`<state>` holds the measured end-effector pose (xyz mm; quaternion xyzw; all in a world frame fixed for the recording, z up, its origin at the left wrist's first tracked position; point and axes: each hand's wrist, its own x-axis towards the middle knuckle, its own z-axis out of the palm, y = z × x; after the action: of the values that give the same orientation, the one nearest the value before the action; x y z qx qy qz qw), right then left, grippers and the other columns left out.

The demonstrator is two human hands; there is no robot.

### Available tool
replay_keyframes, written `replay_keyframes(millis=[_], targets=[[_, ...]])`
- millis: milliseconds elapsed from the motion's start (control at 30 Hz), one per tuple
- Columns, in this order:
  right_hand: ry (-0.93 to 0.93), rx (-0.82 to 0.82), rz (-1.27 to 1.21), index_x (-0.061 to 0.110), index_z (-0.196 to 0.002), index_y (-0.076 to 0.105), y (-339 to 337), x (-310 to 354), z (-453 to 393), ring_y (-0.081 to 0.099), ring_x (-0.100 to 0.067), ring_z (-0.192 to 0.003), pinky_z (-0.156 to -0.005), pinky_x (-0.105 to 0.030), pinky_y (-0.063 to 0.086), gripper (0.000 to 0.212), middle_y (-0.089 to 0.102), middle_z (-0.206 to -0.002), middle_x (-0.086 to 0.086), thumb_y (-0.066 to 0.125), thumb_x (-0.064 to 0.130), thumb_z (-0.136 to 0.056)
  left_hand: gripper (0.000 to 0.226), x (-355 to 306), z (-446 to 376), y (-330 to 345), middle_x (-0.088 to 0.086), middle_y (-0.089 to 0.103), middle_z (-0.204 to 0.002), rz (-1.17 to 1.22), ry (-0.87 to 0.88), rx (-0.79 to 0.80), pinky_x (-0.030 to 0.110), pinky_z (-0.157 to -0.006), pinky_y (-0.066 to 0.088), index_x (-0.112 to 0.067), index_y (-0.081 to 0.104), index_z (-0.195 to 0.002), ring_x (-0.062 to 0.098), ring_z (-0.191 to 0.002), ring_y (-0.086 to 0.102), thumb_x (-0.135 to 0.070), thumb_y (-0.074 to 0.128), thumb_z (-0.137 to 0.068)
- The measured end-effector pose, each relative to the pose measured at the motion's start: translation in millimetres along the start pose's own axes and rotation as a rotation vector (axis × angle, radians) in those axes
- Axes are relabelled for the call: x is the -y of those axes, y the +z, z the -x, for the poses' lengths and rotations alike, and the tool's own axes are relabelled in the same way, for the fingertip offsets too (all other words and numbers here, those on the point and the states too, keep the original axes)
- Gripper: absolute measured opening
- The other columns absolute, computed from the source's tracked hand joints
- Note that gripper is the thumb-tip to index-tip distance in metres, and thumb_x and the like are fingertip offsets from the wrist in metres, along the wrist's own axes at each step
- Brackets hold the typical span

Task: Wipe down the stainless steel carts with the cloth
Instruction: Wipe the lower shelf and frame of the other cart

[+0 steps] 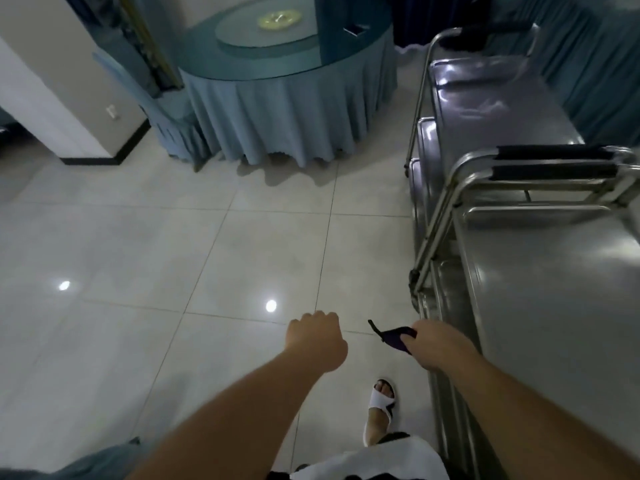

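Two stainless steel carts stand along the right side. The near cart [554, 289] has a bare flat top and black-padded handle bars at its far end. The far cart [491, 109] stands behind it, its top shiny and streaked. My right hand [436, 344] grips a small dark purple cloth [398, 337] just left of the near cart's edge, above the floor. My left hand [317, 337] hangs over the tiles with its fingers curled under, holding nothing that I can see.
A round table [277, 64] with a blue skirt and a glass turntable stands at the back, a blue-covered chair [162, 109] to its left. A white wall corner [69, 98] is at far left. My sandalled foot [379, 407] is on the pale tiled floor [138, 271].
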<state>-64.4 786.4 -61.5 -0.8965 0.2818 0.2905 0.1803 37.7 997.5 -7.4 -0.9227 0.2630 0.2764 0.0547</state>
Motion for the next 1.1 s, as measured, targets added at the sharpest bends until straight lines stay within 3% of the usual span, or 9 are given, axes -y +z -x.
replay_keyframes(millis=[167,333,467,633,700,833,933,1100], targets=[[0.029,-0.011,-0.115,0.023,-0.105,0.062,-61.3,-17.4,-61.0,0.064,-0.016,-0.084,-0.082,-0.036,0.058,0.039,0.061,-0.088,0.003,0.041,0.056,-0.104,0.042,-46.5,-90.1,-76.7,0.004,0.058,-0.13,-0.074,0.089,-0.022,0.04,-0.094,0.04,-0.02,0.053,-0.139,0.027,-0.12,0.055,-0.032,0.045,-0.1],[0.114,-0.053,-0.241,0.018,-0.123,0.066,-104.1,-46.5,-98.8,0.065,-0.017,-0.092,-0.09,-0.034,0.057,0.045,0.07,-0.108,-0.002,0.041,0.052,-0.108,0.045,-93.1,-163.7,-126.5,0.005,0.056,-0.137,-0.168,0.222,0.009,0.041,-0.102,0.041,-0.02,0.05,-0.145,0.028,-0.125,0.053,-0.036,0.043,-0.103],[0.199,-0.075,-0.331,0.014,-0.12,0.066,-120.3,-70.4,-121.2,0.065,-0.019,-0.093,-0.08,-0.029,0.05,0.041,0.068,-0.105,-0.003,0.042,0.046,-0.11,0.046,-128.7,-218.3,-148.8,0.005,0.054,-0.142,-0.268,0.346,0.059,0.041,-0.104,0.039,-0.021,0.047,-0.148,0.027,-0.128,0.052,-0.036,0.041,-0.105],[0.384,-0.117,-0.459,0.012,-0.127,0.065,-130.3,-83.5,-150.5,0.066,-0.024,-0.112,-0.098,-0.033,0.051,0.045,0.068,-0.126,-0.009,0.041,0.046,-0.111,0.047,-164.4,-287.2,-171.8,0.006,0.053,-0.143,-0.381,0.526,0.109,0.041,-0.104,0.039,-0.022,0.047,-0.149,0.028,-0.13,0.051,-0.035,0.042,-0.105],[0.47,-0.117,-0.531,0.014,-0.12,0.067,-132.9,-81.8,-159.5,0.067,-0.024,-0.105,-0.092,-0.032,0.052,0.043,0.07,-0.117,-0.007,0.04,0.046,-0.11,0.048,-175.0,-314.9,-182.1,0.005,0.052,-0.146,-0.424,0.602,0.14,0.04,-0.105,0.038,-0.022,0.045,-0.151,0.028,-0.132,0.049,-0.036,0.042,-0.105],[0.668,-0.145,-0.64,0.023,-0.094,0.064,-135.0,-66.5,-166.5,0.064,-0.016,-0.074,-0.068,-0.029,0.051,0.036,0.062,-0.08,0.004,0.043,0.05,-0.107,0.047,-189.1,-359.0,-200.1,0.006,0.054,-0.143,-0.521,0.749,0.192,0.041,-0.104,0.038,-0.022,0.048,-0.148,0.028,-0.13,0.051,-0.034,0.043,-0.104],[0.803,-0.142,-0.694,0.028,-0.086,0.059,-129.7,-46.2,-167.1,0.062,-0.015,-0.07,-0.066,-0.03,0.051,0.037,0.06,-0.076,0.007,0.041,0.054,-0.104,0.045,-200.2,-384.3,-205.7,0.008,0.055,-0.142,-0.594,0.847,0.226,0.042,-0.102,0.04,-0.021,0.051,-0.145,0.029,-0.127,0.052,-0.032,0.044,-0.101],[0.945,-0.159,-0.846,0.025,-0.098,0.067,-109.9,-9.2,-157.7,0.065,-0.015,-0.076,-0.069,-0.031,0.055,0.038,0.067,-0.084,0.004,0.042,0.053,-0.105,0.048,-212.9,-402.2,-201.1,0.007,0.055,-0.148,-0.665,0.937,0.268,0.041,-0.108,0.043,-0.021,0.052,-0.148,0.028,-0.132,0.053,-0.032,0.045,-0.102]])
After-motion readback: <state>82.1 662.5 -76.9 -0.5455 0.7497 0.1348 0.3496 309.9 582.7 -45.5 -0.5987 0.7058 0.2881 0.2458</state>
